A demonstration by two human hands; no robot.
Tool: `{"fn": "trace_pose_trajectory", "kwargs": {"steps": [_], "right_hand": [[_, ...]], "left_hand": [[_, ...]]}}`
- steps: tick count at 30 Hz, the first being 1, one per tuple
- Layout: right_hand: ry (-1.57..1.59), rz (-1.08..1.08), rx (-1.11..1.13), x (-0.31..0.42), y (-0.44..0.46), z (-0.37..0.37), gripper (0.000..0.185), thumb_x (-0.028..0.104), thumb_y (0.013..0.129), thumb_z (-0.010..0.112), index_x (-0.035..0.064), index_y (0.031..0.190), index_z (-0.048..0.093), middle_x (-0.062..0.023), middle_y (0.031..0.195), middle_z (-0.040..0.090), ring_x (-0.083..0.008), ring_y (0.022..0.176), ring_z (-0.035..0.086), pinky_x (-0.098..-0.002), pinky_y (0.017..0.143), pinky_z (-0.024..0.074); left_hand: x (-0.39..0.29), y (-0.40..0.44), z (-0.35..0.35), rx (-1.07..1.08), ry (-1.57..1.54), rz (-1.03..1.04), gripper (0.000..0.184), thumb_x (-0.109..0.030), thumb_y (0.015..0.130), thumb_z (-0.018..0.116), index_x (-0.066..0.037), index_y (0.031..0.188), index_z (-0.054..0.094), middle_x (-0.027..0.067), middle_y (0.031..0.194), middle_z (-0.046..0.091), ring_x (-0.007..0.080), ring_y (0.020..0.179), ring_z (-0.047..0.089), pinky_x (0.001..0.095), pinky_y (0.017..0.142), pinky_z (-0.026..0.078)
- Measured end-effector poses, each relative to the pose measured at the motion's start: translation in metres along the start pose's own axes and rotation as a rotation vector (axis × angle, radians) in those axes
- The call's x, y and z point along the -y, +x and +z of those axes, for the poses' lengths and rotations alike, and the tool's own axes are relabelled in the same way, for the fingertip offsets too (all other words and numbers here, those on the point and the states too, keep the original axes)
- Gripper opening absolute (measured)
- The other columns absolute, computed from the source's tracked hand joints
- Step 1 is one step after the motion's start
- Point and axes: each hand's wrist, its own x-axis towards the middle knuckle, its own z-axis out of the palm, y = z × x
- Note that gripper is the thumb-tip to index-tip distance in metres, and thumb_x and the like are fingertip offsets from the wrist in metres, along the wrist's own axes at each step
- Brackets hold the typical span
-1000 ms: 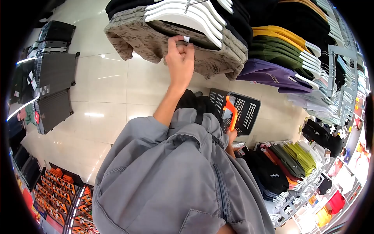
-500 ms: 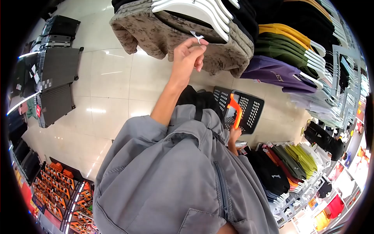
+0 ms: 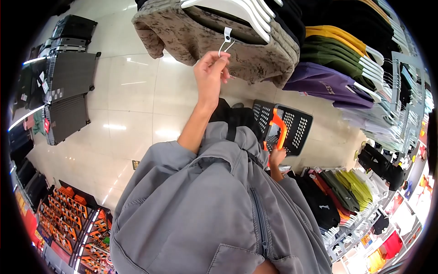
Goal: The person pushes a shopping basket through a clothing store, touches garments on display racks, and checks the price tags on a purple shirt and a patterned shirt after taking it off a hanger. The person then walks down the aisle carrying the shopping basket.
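At the front of a row of hung clothes, a brown mottled shirt (image 3: pixel 267 64) hangs on a white hanger (image 3: pixel 248 17), its neckline facing the person. The left hand (image 3: pixel 211 75) pinches a thin white cord (image 3: pixel 221 47) between thumb and finger, just below a white tag (image 3: pixel 227 34) at the collar. Lower down, the right hand (image 3: pixel 276 158) is closed around the orange handle (image 3: pixel 282 130) of a black perforated basket (image 3: pixel 299 132). Beside the brown shirt hangs a purple garment (image 3: pixel 319 86), with green ones (image 3: pixel 331 52) behind it. Dark suitcases (image 3: pixel 70 75) stand well apart on the pale tiled floor (image 3: pixel 123 93).
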Motion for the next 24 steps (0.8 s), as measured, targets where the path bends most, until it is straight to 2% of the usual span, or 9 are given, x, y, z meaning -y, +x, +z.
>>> {"fn": "trace_pose_trajectory", "kwargs": {"steps": [1,2,4,5,12,14,18,20,24], "right_hand": [[0.004,-0.022,0.002,-0.001,0.000,0.000,0.028,0.021,0.071,0.065,-0.0061,0.080,0.066,-0.0272,0.078,0.063,-0.0437,0.078,0.061,-0.0497,0.073,0.0461],[0.004,-0.017,0.004,-0.004,0.001,0.001,0.028,0.021,0.071,0.065,-0.0061,0.080,0.066,-0.0272,0.078,0.063,-0.0437,0.078,0.061,-0.0497,0.073,0.0461],[0.011,0.010,-0.005,-0.009,0.003,0.006,0.028,0.021,0.071,0.066,-0.0056,0.079,0.066,-0.0269,0.078,0.063,-0.0444,0.078,0.061,-0.0500,0.073,0.0464],[0.002,-0.010,-0.019,-0.011,0.004,0.006,0.029,0.022,0.071,0.067,-0.0061,0.079,0.065,-0.0268,0.077,0.063,-0.0445,0.078,0.061,-0.0505,0.073,0.0463],[-0.023,0.019,-0.047,-0.008,0.003,0.003,0.032,0.025,0.072,0.067,-0.0059,0.080,0.065,-0.0269,0.078,0.063,-0.0447,0.078,0.061,-0.0512,0.074,0.0462],[-0.041,0.020,-0.023,-0.009,0.004,0.002,0.032,0.026,0.072,0.067,-0.0060,0.079,0.065,-0.0270,0.078,0.063,-0.0449,0.078,0.061,-0.0515,0.073,0.0463],[-0.063,-0.003,-0.058,-0.009,0.005,0.002,0.032,0.025,0.072,0.066,-0.0060,0.079,0.065,-0.0271,0.076,0.063,-0.0444,0.078,0.061,-0.0516,0.073,0.0462],[-0.060,0.001,-0.036,-0.009,0.006,-0.001,0.030,0.024,0.073,0.066,-0.0055,0.079,0.065,-0.0268,0.076,0.063,-0.0440,0.078,0.061,-0.0511,0.073,0.0460],[-0.048,-0.001,-0.029,-0.011,0.008,0.000,0.029,0.023,0.073,0.065,-0.0051,0.079,0.065,-0.0264,0.076,0.063,-0.0440,0.077,0.061,-0.0506,0.072,0.0461]], "left_hand": [[0.001,0.000,-0.001,-0.039,0.032,0.023,0.013,-0.011,0.087,0.056,-0.001,0.091,0.063,0.0066,0.083,0.060,0.0120,0.065,0.056,0.0242,0.051,0.042],[0.002,0.000,-0.001,-0.037,0.035,0.019,0.013,-0.011,0.087,0.056,-0.001,0.091,0.063,0.0066,0.083,0.060,0.0120,0.065,0.056,0.0242,0.051,0.042],[0.002,0.001,0.002,-0.083,0.108,0.222,0.013,-0.010,0.087,0.055,-0.002,0.091,0.064,0.0092,0.098,0.059,0.0141,0.079,0.060,0.0262,0.058,0.046],[-0.001,0.001,0.002,-0.052,0.112,0.218,0.014,-0.009,0.086,0.055,-0.001,0.092,0.064,0.0122,0.110,0.058,0.0166,0.091,0.059,0.0283,0.067,0.048],[-0.003,0.009,0.003,0.047,0.037,0.244,0.015,-0.006,0.088,0.049,0.003,0.089,0.061,0.0164,0.103,0.064,0.0219,0.097,0.059,0.0332,0.079,0.047],[-0.001,0.012,0.002,0.015,-0.069,0.316,0.012,-0.004,0.088,0.051,0.003,0.085,0.059,0.0149,0.086,0.067,0.0196,0.085,0.061,0.0325,0.075,0.048],[-0.008,0.013,0.002,-0.023,-0.201,0.268,0.011,-0.004,0.088,0.049,0.003,0.086,0.058,0.0154,0.079,0.065,0.0219,0.074,0.062,0.0341,0.074,0.049],[-0.011,0.013,0.001,-0.040,-0.232,0.228,0.012,-0.005,0.089,0.048,0.004,0.087,0.057,0.0136,0.069,0.061,0.0231,0.061,0.061,0.0363,0.070,0.051],[-0.016,0.014,-0.002,-0.085,-0.247,0.220,0.012,-0.006,0.090,0.048,0.004,0.089,0.056,0.0111,0.063,0.056,0.0218,0.055,0.057,0.0362,0.062,0.052]]}}
